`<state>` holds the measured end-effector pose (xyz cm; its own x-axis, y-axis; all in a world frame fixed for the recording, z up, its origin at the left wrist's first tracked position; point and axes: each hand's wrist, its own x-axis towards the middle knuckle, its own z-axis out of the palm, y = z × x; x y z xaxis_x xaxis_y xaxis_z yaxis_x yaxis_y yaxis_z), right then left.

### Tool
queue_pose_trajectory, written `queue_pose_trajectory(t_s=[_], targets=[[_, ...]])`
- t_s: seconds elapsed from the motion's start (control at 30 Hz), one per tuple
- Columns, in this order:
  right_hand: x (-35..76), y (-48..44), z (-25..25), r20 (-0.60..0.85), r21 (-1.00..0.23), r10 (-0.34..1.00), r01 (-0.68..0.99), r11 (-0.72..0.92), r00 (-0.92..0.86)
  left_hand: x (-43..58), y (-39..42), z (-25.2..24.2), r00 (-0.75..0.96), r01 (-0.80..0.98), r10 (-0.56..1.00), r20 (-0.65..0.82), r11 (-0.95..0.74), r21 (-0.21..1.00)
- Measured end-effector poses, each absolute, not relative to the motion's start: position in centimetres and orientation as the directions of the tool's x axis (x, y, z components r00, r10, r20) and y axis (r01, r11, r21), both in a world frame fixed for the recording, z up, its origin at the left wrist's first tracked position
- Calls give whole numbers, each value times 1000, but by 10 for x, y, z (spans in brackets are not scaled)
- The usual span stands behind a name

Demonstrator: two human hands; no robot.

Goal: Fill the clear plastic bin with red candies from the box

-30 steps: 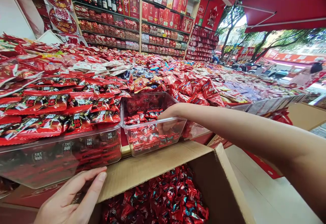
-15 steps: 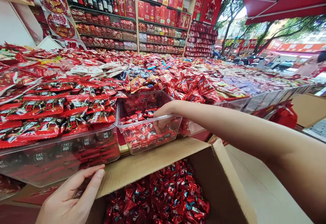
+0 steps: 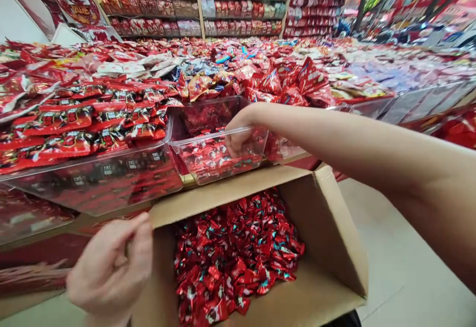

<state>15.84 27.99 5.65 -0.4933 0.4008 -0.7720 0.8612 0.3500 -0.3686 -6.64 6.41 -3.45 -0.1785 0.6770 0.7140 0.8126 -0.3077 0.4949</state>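
My right hand [image 3: 238,136] reaches over the rim of a small clear plastic bin [image 3: 219,161] on the display edge. Its fingers curl down among the small red wrapped candies [image 3: 208,156] inside, seen through the wall; what they grip is unclear. Below stands an open cardboard box [image 3: 327,247] holding a heap of red foil candies [image 3: 238,257]. My left hand [image 3: 111,267] hovers at the box's left corner, fingers bent inward and smeared by motion.
A larger clear bin [image 3: 92,183] of red snack packs sits left of the small one. Red sweets cover the whole display table [image 3: 260,69]. Shelves of red boxes [image 3: 230,4] line the back wall. Pale floor [image 3: 394,277] lies to the right.
The view has tipped down onto the box. My left hand has lifted off the cardboard flap and curled. My right hand has sunk deeper into the small bin.
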Motion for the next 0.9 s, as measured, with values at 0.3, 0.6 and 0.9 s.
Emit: queue_pose_trajectory(t_s=[0.3,0.6,0.9], targets=[[169,311,34,-683,-461,487,838,290,-544,-21,66,-99,230,926,963,-140,-173,335],[165,302,41,-659,-455,493,822,341,-569,11,86,-118,389,835,882,-266,-216,506],[159,283,58,-768,-417,357,838,351,-532,7,68,-8,189,294,946,-264,202,934]])
